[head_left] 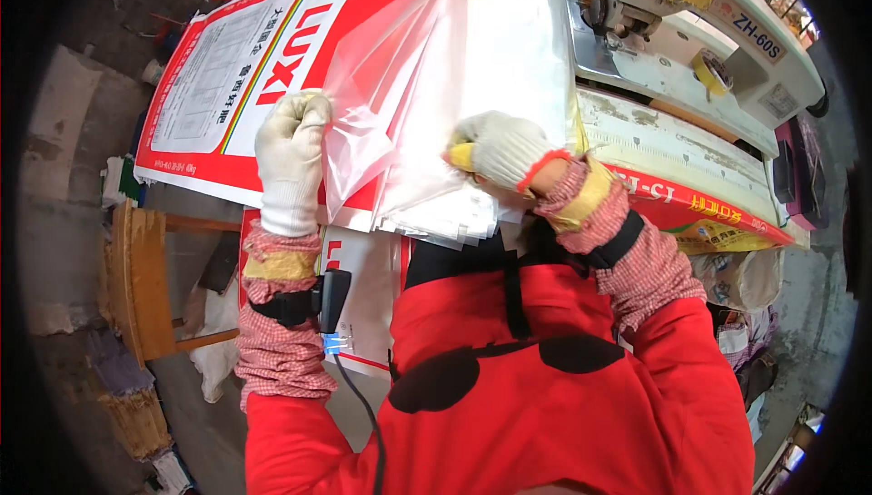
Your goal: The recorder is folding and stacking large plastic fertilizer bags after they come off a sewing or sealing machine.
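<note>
Your left hand (292,161) pinches the clear liner (427,86) by its near left corner, lifting it off the red sack (245,59) to part the layers; your right hand (498,150) is clenched on the liner stack's near edge, pinning it beside the sewing machine (690,32).

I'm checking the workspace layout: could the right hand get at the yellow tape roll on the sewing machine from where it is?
Probably yes: the right hand rests on the clear bags, and nothing visible stands between it and the tape roll.
</note>
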A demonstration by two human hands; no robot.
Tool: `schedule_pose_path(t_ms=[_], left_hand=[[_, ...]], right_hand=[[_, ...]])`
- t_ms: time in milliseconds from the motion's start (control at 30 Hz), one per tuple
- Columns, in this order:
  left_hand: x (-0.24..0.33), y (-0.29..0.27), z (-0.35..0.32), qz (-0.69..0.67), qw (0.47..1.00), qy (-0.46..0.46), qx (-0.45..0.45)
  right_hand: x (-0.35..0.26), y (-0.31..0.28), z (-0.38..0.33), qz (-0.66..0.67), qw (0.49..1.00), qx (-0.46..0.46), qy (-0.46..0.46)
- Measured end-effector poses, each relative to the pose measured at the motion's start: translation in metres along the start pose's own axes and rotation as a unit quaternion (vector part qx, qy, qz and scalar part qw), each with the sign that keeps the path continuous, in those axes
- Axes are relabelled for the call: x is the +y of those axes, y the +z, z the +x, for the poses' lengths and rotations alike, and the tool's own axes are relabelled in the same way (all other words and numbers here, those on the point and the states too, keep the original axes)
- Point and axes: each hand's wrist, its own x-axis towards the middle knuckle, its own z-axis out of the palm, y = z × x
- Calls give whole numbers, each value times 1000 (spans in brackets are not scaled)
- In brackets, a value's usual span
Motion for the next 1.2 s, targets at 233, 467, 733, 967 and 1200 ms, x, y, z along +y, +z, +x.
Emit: schedule_pose_path(t_ms=[233,467,733,967,1200], left_hand=[[12,24,-5,236,915,323,-55],[14,34,1,264,876,356,-191],[7,51,22,12,955,-124,-267],[7,-48,60,-186,980,-48,-52],[47,-42,17,-34,998,22,-52]], right_hand=[[-12,-12,17,493,867,18,72],[11,-4,44,618,761,-14,197],[-21,0,55,495,861,1,119],[1,-5,46,-158,985,65,24],[-77,44,25,-86,856,-247,-446]])
